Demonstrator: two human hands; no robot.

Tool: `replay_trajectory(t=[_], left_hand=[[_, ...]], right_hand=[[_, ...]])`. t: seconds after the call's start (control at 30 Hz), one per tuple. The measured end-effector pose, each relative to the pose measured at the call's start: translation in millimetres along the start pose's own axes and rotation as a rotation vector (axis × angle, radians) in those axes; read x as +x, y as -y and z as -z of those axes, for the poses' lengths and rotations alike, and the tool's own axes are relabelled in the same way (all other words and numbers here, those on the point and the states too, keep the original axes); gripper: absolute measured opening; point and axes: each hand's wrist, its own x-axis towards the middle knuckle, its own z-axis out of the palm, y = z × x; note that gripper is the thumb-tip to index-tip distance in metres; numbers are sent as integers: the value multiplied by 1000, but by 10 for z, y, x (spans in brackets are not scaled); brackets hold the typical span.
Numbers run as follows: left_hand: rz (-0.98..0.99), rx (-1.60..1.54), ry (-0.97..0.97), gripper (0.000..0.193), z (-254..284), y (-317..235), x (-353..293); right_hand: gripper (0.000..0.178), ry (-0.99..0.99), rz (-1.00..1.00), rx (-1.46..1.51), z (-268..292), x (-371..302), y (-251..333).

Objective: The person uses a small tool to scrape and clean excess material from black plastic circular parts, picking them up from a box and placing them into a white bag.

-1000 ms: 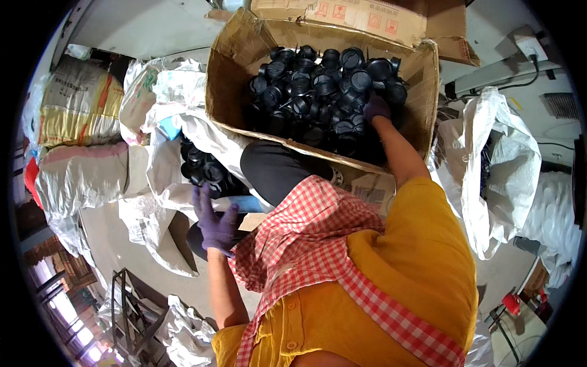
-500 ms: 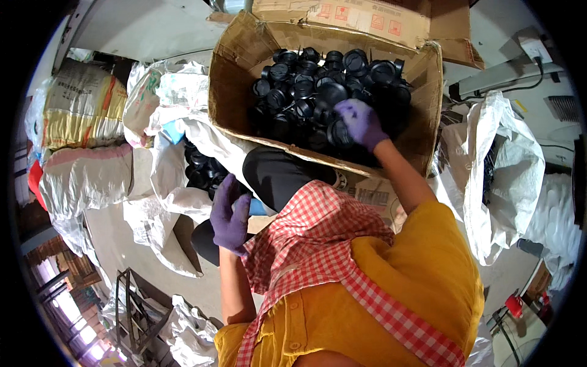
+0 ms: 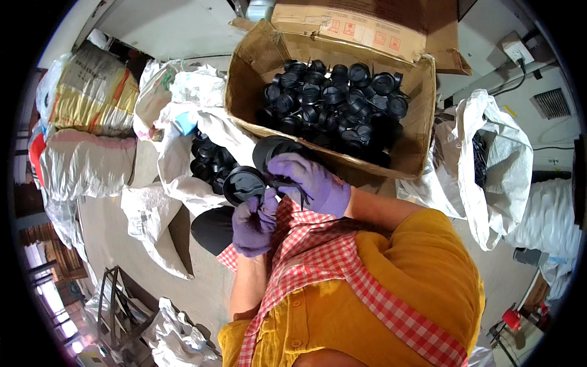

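Observation:
A round black plastic lid [image 3: 243, 185] is held up in front of my lap, its moulded face showing. My left hand [image 3: 253, 229], in a purple glove, is closed on the lid's lower right edge. Close beside it, my right hand [image 3: 318, 185], gloved the same way, is closed around a thin black plastic strip [image 3: 286, 183]. Whether that strip is joined to the lid cannot be told. Just beyond my hands, many similar black lids [image 3: 333, 95] lie heaped in an open cardboard box [image 3: 244, 116].
A white sack [image 3: 235, 137] with black lids [image 3: 210, 160] in its mouth lies left of my knee. Another open white sack [image 3: 510, 165] stands at right. Full sacks [image 3: 88, 162] are stacked far left, and a metal frame [image 3: 116, 306] stands lower left.
My right hand has come out of the box toward my lap and met my left hand. The left has moved slightly right; a black lid is now held between them.

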Motion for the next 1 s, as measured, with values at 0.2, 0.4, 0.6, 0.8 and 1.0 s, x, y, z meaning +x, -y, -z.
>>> replay_trajectory(t=[0.2,0.4,0.6,0.8,1.0], left_hand=[[24,-17,87,39,-196,-10,-290],[30,439,232,55,-146,-416,-393],[-111,1232,271,32,-124,-447,-409],[-979,1778,965,36,-508,-855,-590],[-675,1397,26,22,162,-1512,-804]], right_hand=[[15,453,16,-117,136,-47,215],[15,523,94,-122,89,-94,98],[15,696,-152,-235,70,-84,210],[26,1150,-623,611,123,-122,129],[18,796,61,1140,170,-276,-576]])
